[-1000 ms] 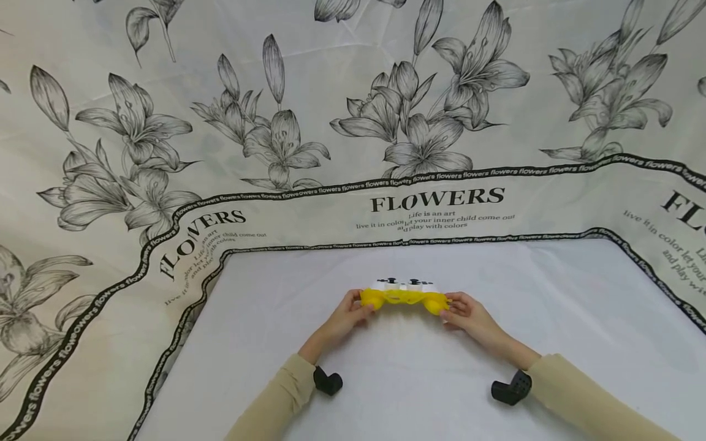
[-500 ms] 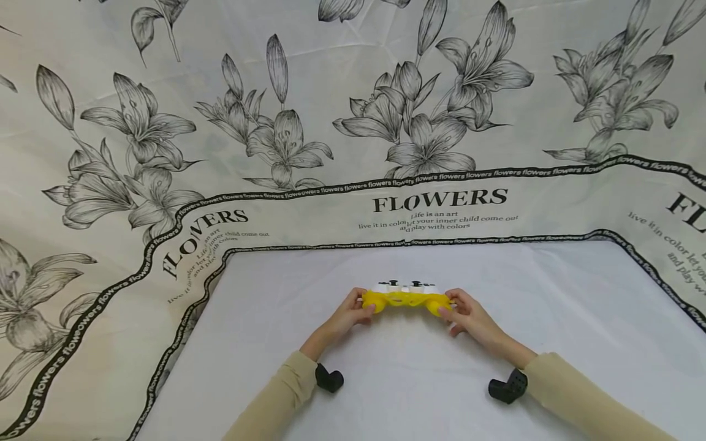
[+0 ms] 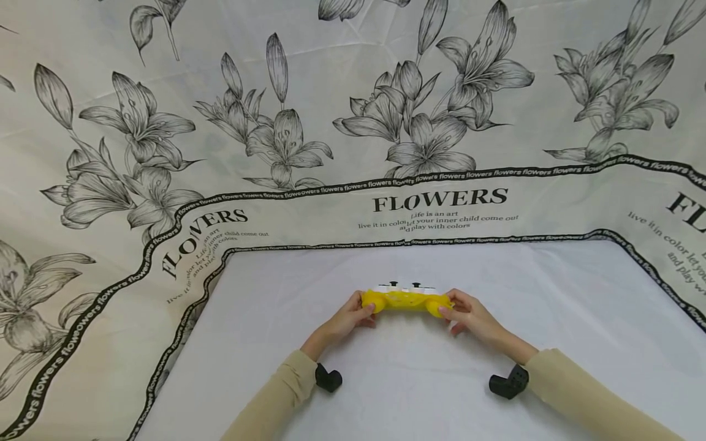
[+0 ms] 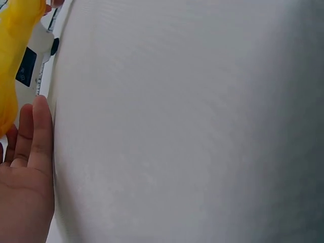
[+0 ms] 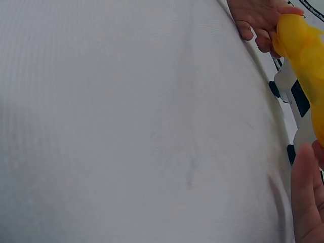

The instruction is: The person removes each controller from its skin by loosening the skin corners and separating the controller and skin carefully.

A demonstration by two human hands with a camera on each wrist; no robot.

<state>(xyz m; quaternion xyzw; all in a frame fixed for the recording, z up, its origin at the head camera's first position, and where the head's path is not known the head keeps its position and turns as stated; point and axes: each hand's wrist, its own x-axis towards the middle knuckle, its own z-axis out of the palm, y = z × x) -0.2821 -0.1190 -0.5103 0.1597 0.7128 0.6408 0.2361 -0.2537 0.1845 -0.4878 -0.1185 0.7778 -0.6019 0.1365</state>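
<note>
A white game controller (image 3: 405, 288) with two black thumbsticks is held low over the white cloth in the head view. A soft yellow controller cover (image 3: 405, 300) spans its near side and both rounded grips. My left hand (image 3: 351, 315) pinches the cover at the left grip, thumb on the near face. At the right grip, my right hand (image 3: 469, 316) pinches it the same way, with some lower fingers hanging free. The left wrist view has the yellow cover (image 4: 10, 55) beside the white controller body (image 4: 40, 43), which bears a dark panel (image 4: 26, 67).
White cloth (image 3: 408, 392) covers the work surface. Behind it rises a flower-printed cloth (image 3: 430, 147) with black lettered bands. A black wrist device (image 3: 329, 378) sits by the left sleeve, and another black wrist device (image 3: 510, 383) by the right one.
Gaps seen earlier along the cover's near side no longer show, and its near face looks fuller. The white top shows less. Both hands stay at the same grips.
</note>
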